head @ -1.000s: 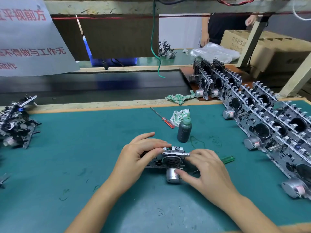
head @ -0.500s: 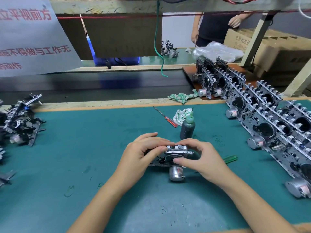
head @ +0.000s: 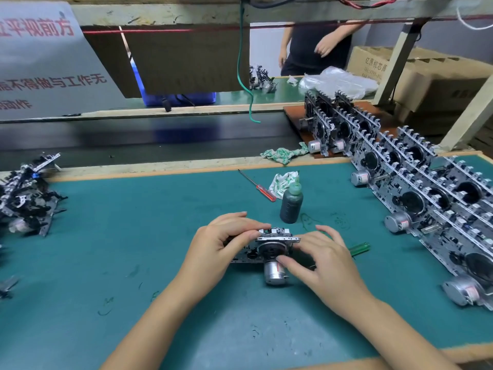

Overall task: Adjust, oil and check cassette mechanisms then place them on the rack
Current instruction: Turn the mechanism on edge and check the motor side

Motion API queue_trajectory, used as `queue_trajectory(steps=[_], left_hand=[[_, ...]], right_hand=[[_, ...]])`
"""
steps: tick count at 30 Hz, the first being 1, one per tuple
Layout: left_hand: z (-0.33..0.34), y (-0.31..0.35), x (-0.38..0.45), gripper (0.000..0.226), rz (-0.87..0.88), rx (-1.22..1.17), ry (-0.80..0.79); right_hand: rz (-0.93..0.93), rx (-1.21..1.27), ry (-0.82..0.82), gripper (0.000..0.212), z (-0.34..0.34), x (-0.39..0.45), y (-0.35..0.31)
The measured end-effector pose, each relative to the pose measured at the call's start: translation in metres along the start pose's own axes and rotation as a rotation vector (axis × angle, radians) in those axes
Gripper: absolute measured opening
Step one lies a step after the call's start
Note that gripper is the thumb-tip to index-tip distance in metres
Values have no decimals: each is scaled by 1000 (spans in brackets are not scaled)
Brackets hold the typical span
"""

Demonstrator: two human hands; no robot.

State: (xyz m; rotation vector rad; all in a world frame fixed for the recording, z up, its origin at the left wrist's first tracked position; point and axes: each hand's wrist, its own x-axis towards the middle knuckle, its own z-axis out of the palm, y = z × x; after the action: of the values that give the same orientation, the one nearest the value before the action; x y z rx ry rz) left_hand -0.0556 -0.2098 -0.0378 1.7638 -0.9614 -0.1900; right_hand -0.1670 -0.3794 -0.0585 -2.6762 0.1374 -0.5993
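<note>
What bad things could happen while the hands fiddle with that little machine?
The oil bottle stands just behind the cassette mechanism; the right hand might knock it over. The left hand grips only one end, so the mechanism could slip. The green tool beside the right hand may get nudged away.

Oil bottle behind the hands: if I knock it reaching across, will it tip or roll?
The oil bottle is tall and narrow and stands upright on the mat, so it probably tips easily. Its round body would likely roll. It looks like soft plastic, so probably light.
</note>
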Motion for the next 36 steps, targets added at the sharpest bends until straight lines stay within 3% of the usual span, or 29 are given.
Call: queue_trajectory(steps=[7, 11, 14, 18, 23, 26, 30, 36], left_hand=[[0, 0, 0, 22, 4, 19, -1], [-3, 2, 1, 22, 1, -4, -30], [-8, 4, 0, 24, -17, 10, -70], [-21, 7, -2, 11, 53, 182, 16], [-26, 9, -4, 13, 148, 453, 94], [-27, 14, -2, 22, 252, 555, 78], [-21, 36, 15, 30, 408, 586, 8], [26, 105, 90, 23, 669, 567, -82]], right_hand=[[-107, -41, -57, 42, -5, -4, 6], [1, 101, -74, 56, -14, 1, 6], [13, 202, 8, 45, -22, 13, -5], [-261, -98, 86, 36, -27, 37, -23], [-425, -198, -103, 37, -33, 59, -27], [-514, -282, -119, 33, -35, 57, -25], [-459, -218, -60, 34, -57, 45, -15], [-270, -222, 133, 28, -141, 27, 25]])
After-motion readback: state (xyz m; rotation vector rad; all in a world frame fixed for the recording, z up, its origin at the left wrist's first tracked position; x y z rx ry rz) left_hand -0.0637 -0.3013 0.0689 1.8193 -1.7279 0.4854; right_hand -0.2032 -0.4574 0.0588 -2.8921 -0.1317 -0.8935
